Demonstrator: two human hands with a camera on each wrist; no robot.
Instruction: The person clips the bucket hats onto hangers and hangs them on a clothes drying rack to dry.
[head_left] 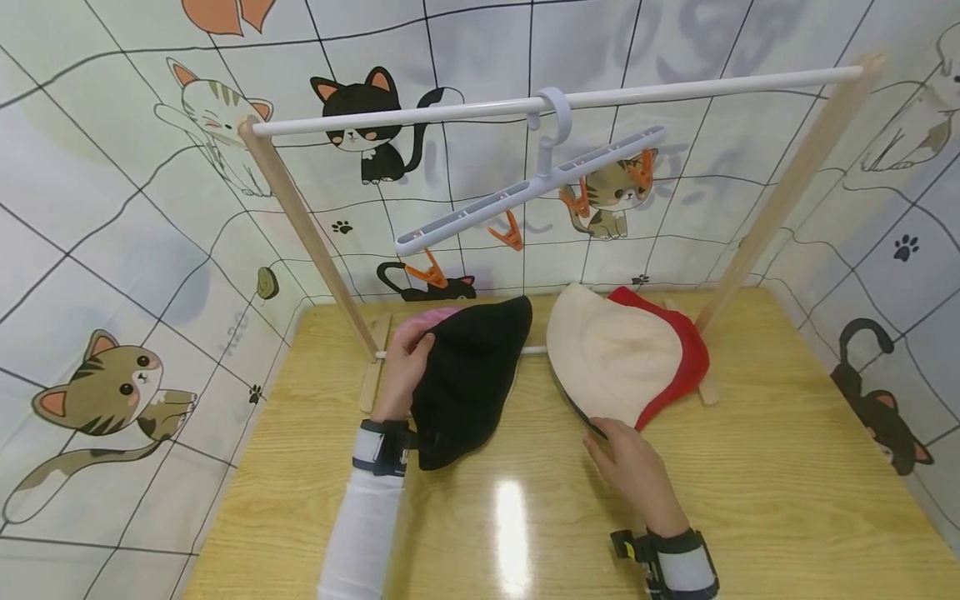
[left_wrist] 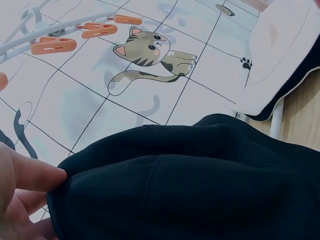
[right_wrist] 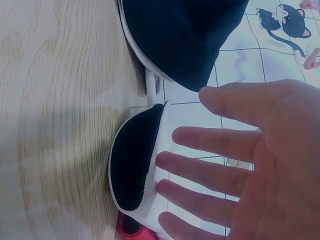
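Two hats lie in hand on the wooden worktop (head_left: 750, 500): a black hat (head_left: 465, 375) toward the left and a cream hat (head_left: 611, 354) toward the right, both at the foot of a small drying rack. The left hand (head_left: 405, 362) holds the black hat at its left edge, and the left wrist view shows the thumb and fingers pinching the dark cloth. A bit of pink hat (head_left: 427, 318) peeks out from under the black one, just above that hand. The right hand (head_left: 633, 467) is flat and spread, fingers straight; its fingertips touch the near brim of the cream hat, and nothing is gripped. A red hat (head_left: 686, 350) lies under the cream one, showing along its right side. Above them a white rail (head_left: 675, 87) rests on two slanted wooden posts (head_left: 307, 233), and a white clip hanger (head_left: 525, 192) hangs from it by its hook, tilted down to the left. Its orange clips (head_left: 431, 273) all hang bare. Judging from this, nothing is pegged up yet: all the hats are still down on the worktop, and the lifting and clipping remain to be done. Cat-printed panels (head_left: 112, 250) wall in the space.
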